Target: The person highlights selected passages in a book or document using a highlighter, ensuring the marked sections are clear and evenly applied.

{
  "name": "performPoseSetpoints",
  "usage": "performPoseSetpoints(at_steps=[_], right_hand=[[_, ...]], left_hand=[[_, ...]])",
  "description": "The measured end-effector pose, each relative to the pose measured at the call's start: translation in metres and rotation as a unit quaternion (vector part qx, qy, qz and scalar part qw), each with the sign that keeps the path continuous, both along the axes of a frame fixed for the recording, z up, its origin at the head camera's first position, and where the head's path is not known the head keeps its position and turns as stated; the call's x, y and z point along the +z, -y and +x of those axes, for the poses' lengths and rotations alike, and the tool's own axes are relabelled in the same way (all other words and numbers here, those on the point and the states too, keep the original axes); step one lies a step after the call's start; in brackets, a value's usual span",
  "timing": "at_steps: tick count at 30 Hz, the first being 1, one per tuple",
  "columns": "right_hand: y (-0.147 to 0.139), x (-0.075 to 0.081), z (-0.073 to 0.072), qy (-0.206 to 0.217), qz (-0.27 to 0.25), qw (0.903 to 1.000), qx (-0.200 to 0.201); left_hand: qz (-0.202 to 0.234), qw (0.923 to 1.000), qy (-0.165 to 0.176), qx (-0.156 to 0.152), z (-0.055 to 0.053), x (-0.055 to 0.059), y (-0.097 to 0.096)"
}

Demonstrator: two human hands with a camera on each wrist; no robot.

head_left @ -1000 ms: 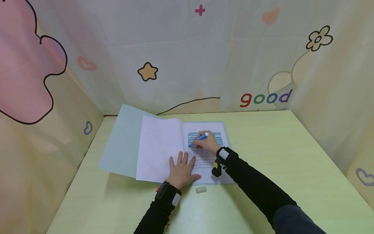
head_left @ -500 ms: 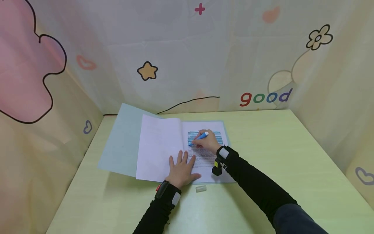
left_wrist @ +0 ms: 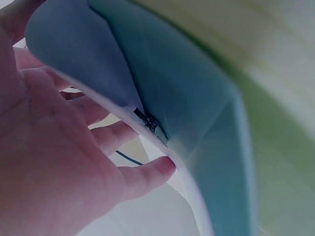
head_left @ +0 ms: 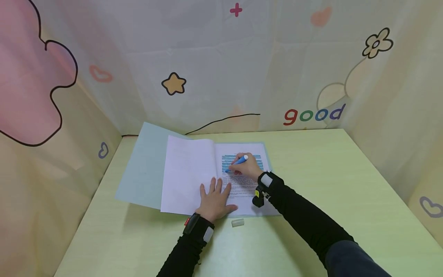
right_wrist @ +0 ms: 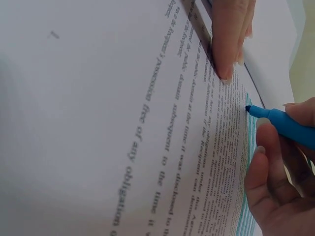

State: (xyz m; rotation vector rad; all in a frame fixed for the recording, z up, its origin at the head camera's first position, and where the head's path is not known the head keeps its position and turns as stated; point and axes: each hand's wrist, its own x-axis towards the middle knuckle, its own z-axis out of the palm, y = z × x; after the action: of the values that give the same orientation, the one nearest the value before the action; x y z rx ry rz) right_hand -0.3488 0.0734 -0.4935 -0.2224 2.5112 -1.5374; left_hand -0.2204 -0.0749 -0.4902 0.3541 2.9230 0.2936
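Observation:
A printed document in a light blue folder (head_left: 145,169) lies open, with its blank left page (head_left: 188,173) turned over and text on the right page (head_left: 243,206). Blue marks (head_left: 257,163) cover the upper lines of print. My right hand (head_left: 247,168) pinches a blue marker (head_left: 240,160) between thumb and fingers. In the right wrist view the marker's dark tip (right_wrist: 248,108) is at the text, beside the blue streaks. Spread flat near the fold, my left hand (head_left: 212,202) rests on the lower pages with its fingers straight.
A small grey piece (head_left: 237,222), its kind unclear, lies on the pale green table (head_left: 328,184) just below the folder. Printed fabric (head_left: 214,69) hangs behind the table and along both sides.
The marker tip has shifted slightly right along a line of text, with my right hand moving along. My left hand stays in place on the pages.

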Motion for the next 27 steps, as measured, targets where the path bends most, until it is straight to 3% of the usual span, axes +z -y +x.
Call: performPoseSetpoints(at_steps=[27], right_hand=[[-0.0082,0.0058,0.0044,0.004,-0.003,1.0,-0.003]], left_hand=[[0.001,1.0,-0.008,-0.002,0.0013,0.0015,-0.0006]])
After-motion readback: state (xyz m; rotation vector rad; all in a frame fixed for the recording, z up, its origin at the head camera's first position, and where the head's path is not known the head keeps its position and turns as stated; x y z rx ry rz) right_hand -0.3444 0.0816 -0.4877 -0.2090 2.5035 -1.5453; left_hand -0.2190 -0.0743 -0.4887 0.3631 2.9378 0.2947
